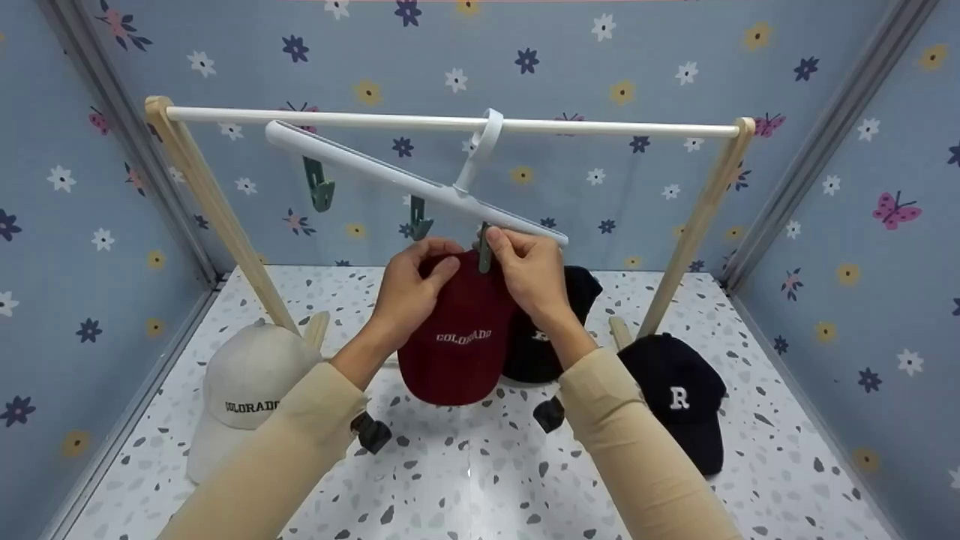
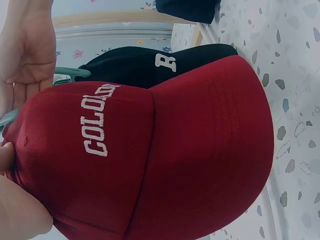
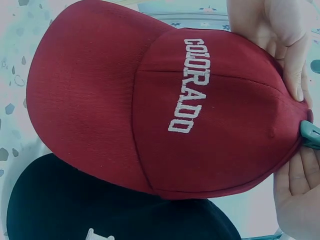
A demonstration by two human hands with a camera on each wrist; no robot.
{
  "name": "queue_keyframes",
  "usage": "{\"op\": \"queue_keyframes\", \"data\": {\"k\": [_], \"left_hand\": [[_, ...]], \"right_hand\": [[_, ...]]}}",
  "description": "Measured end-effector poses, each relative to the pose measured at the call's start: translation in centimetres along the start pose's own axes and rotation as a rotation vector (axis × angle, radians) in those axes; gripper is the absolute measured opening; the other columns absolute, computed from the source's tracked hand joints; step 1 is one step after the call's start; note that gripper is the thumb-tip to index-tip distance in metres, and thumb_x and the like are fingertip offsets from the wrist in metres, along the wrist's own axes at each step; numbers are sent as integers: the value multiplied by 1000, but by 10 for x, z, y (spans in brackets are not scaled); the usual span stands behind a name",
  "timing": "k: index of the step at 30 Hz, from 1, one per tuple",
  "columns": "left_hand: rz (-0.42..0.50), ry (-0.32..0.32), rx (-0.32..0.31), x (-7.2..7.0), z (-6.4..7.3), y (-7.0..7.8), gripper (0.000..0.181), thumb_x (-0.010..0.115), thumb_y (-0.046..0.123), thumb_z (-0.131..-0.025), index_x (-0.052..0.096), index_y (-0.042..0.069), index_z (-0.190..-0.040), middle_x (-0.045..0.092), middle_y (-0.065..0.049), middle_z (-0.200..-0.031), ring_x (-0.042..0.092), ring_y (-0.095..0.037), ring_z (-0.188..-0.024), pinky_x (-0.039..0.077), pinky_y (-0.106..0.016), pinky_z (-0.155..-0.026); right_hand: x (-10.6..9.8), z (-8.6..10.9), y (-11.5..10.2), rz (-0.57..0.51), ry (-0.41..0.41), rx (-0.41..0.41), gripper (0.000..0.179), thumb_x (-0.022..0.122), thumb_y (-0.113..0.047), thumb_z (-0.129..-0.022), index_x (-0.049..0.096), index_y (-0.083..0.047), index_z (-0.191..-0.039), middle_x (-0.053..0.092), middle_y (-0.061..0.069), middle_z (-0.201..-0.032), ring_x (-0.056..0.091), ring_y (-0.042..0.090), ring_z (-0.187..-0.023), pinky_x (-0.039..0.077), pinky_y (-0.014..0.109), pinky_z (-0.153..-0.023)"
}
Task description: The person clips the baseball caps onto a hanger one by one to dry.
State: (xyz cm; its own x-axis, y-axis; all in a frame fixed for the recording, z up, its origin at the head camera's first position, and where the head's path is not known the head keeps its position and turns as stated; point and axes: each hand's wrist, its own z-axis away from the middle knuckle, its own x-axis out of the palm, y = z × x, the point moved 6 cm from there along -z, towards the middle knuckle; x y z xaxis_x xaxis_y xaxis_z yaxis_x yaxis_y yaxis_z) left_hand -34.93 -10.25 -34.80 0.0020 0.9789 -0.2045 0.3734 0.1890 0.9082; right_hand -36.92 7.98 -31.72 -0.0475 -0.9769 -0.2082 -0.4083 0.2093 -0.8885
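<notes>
A dark red cap (image 1: 457, 337) lettered COLORADO hangs below a white hanger (image 1: 405, 180) on the white rail (image 1: 450, 122). My left hand (image 1: 439, 262) grips the cap's top edge. Just to its right, my right hand (image 1: 499, 244) pinches the green clip (image 1: 485, 251) at that same edge. In the left wrist view the red cap (image 2: 150, 150) fills the frame, with the clip (image 2: 10, 117) at its left. The right wrist view shows the red cap (image 3: 150, 110) with the clip (image 3: 310, 134) on its rim between both hands.
A black cap (image 1: 559, 315) hangs right behind the red one. On the speckled table (image 1: 480, 465) lie a beige COLORADO cap (image 1: 247, 382) at the left and a black R cap (image 1: 679, 397) at the right. Wooden rack legs (image 1: 217, 210) slant down both sides. Two more green clips (image 1: 319, 184) hang free.
</notes>
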Motion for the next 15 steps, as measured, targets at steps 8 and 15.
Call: {"op": "queue_keyframes", "data": {"k": [8, 15], "left_hand": [[-2, 5, 25, -3, 0, 1, 17, 65, 19, -108, 71, 13, -123, 70, -4, -116, 65, -18, -103, 54, -33, -89], [-55, -2, 55, -6, 1, 4, 17, 65, 20, -108, 71, 17, -123, 70, -1, -115, 67, -17, -102, 56, -35, -88]], "right_hand": [[1, 0, -1, -1, -23, 5, 31, 67, -32, -106, 85, -6, -102, 76, -2, -82, 55, 11, -69, 42, 24, -63], [0, 0, -2, 8, -77, -20, 31, 67, -33, -107, 81, -9, -95, 48, -6, -62, 42, 12, -61, 36, 27, -59]]}}
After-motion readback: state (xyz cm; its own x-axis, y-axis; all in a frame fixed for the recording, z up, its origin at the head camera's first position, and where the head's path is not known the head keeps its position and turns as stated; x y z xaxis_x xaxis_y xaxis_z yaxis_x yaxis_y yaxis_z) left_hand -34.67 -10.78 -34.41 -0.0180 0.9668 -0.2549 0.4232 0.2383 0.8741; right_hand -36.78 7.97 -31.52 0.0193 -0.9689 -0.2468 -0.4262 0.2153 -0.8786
